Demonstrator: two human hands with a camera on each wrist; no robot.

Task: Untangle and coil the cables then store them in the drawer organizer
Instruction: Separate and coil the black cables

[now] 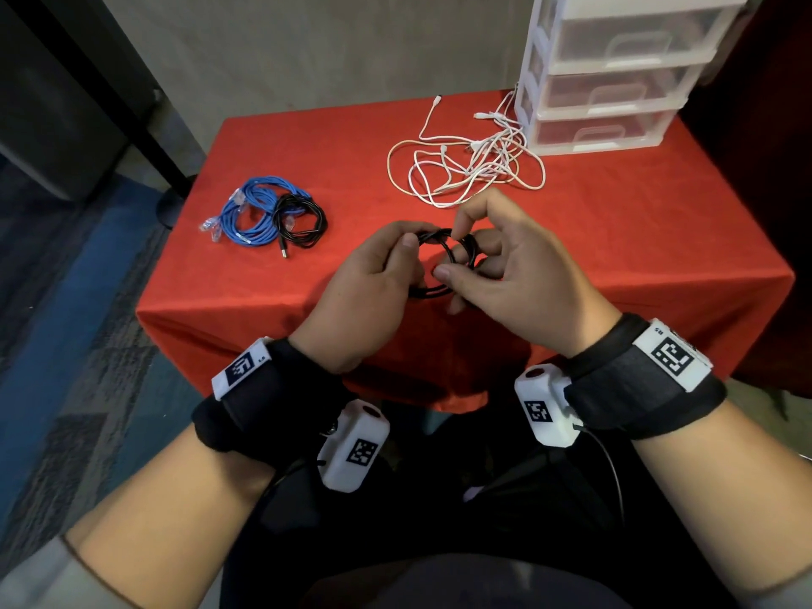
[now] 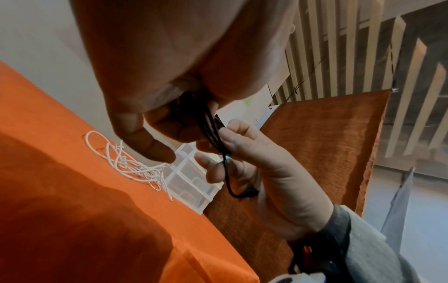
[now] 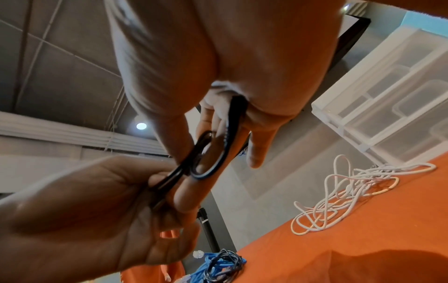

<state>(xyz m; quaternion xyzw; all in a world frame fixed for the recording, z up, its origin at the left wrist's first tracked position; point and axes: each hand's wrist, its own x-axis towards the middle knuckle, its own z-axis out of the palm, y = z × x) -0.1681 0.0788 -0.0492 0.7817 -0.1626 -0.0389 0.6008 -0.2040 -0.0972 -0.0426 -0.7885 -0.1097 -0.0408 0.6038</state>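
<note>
Both hands hold one small coil of black cable point(image 1: 441, 252) above the near middle of the red table. My left hand point(image 1: 378, 274) grips the coil's left side, thumb on top. My right hand point(image 1: 496, 261) pinches the coil's right side with thumb and fingers. In the left wrist view the black cable point(image 2: 213, 132) runs between both hands, its free end hanging in a short hook. In the right wrist view the black loop point(image 3: 211, 153) sits between the fingers. The clear drawer organizer point(image 1: 615, 76) stands at the table's back right, drawers closed.
A tangle of white cables point(image 1: 470, 164) lies in front of the organizer. A coiled blue cable point(image 1: 250, 213) and a coiled black cable point(image 1: 303, 222) lie together at the table's left. The red cloth point(image 1: 637, 222) drapes over the table's edges.
</note>
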